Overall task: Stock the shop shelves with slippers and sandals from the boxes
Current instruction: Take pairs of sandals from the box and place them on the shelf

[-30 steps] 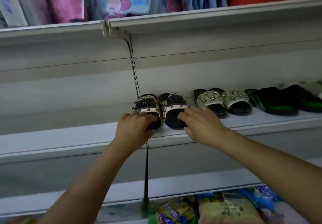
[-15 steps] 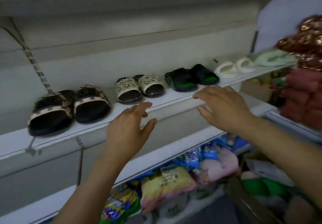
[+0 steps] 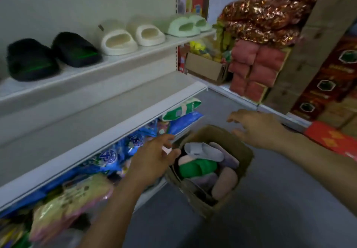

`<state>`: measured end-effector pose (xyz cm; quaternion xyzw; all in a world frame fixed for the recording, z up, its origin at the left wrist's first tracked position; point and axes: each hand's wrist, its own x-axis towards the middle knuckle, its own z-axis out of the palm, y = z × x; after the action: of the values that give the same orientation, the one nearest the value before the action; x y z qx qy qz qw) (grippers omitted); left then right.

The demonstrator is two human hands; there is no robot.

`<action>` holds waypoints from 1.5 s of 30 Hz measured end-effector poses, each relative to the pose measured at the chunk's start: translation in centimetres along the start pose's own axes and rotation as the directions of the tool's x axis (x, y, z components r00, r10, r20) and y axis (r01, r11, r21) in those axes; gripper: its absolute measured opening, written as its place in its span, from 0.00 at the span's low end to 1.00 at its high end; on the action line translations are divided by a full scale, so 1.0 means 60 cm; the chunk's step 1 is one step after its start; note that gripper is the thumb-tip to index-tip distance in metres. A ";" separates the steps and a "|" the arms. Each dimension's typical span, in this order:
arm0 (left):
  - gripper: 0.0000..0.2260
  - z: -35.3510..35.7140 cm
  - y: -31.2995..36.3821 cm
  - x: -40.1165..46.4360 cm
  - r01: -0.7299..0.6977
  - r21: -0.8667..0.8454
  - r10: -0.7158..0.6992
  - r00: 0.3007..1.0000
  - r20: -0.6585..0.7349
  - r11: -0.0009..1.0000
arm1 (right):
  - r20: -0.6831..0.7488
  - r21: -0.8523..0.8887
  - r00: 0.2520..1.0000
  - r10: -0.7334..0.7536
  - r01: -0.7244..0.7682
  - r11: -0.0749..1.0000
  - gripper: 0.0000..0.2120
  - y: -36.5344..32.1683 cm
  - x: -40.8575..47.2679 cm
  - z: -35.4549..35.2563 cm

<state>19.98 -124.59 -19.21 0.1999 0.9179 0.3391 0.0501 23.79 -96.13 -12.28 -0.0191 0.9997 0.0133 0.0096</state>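
Shelf [image 3: 123, 58] is carrying black, cream and pale green slippers [image 3: 117, 39] in a row. Cardboard box [image 3: 242, 152] is sitting on the floor below, holding mixed slippers. Left hand [image 3: 152, 161] and right hand [image 3: 258, 128] are hovering over the box rim, fingers spread, gripping nothing.

A cardboard box [image 3: 234, 147] is sitting open on the floor by the shelf's end, holding jumbled green [image 3: 195, 167], grey [image 3: 202, 151] and pink slippers [image 3: 224, 184]. Black [image 3: 52, 56], cream [image 3: 131, 35] and pale green pairs [image 3: 186, 25] are lining the shelf [image 3: 108, 62].
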 end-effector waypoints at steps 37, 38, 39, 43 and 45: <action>0.14 0.629 -0.284 0.360 0.730 0.008 -0.632 0.586 0.508 0.683 | 0.749 0.326 0.661 -0.048 -0.305 0.895 0.09 0.303 0.334 0.737; 0.15 0.647 -0.295 0.352 0.670 0.086 -0.609 0.604 0.514 0.737 | 0.754 0.326 0.655 -0.050 -0.307 0.894 0.10 0.299 0.332 0.751; 0.16 0.665 -0.306 0.343 0.597 0.157 -0.579 0.626 0.523 0.787 | 0.759 0.326 0.649 -0.056 -0.304 0.895 0.12 0.296 0.330 0.764; 0.18 0.718 -0.344 0.324 0.264 0.465 -0.504 0.683 0.529 0.845 | 0.800 0.313 0.598 -0.047 -0.349 0.883 0.17 0.288 0.315 0.811; 0.19 0.737 -0.360 0.321 0.110 0.589 -0.498 0.670 0.551 0.801 | 0.816 0.319 0.575 -0.062 -0.357 0.878 0.16 0.288 0.307 0.828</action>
<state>5.21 -105.15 -66.07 0.1532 0.9087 -0.0272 0.3873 5.67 -78.23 -61.83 0.0778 0.8569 -0.2106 0.4641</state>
